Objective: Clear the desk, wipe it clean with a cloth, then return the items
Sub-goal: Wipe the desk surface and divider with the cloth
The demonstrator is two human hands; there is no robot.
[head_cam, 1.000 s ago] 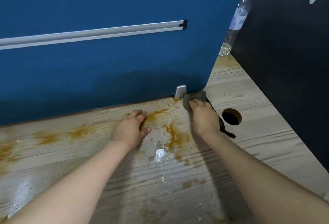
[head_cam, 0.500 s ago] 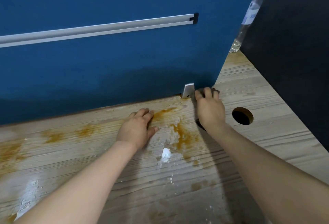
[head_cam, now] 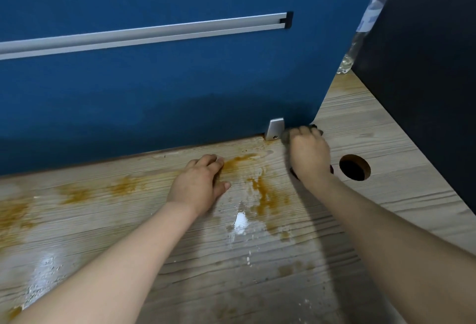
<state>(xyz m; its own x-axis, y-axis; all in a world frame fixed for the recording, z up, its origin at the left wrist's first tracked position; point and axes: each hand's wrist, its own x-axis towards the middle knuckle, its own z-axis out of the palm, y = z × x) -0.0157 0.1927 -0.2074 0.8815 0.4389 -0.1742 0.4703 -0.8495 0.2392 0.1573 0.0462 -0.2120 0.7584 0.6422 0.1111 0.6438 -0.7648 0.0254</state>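
Note:
The wooden desk (head_cam: 386, 143) carries orange-brown stains (head_cam: 265, 192) and wet patches across its middle. My right hand (head_cam: 309, 153) grips a dark grey cloth (head_cam: 286, 138), mostly hidden beneath it, and presses it on the desk at the foot of the blue partition, right beside the metal bracket (head_cam: 275, 129). My left hand (head_cam: 201, 182) rests on the desk to the left of the stains, fingers loosely bent and holding nothing.
A blue partition (head_cam: 167, 86) with a silver rail (head_cam: 144, 33) walls off the back of the desk. A round cable hole (head_cam: 355, 167) lies just right of my right hand. A clear plastic bottle (head_cam: 365, 22) stands behind the partition's right edge, next to a dark wall.
My right hand has pushed the cloth farther back and right, up against the partition's foot by the bracket. The cloth is now mostly covered by the hand. My left hand has stayed put.

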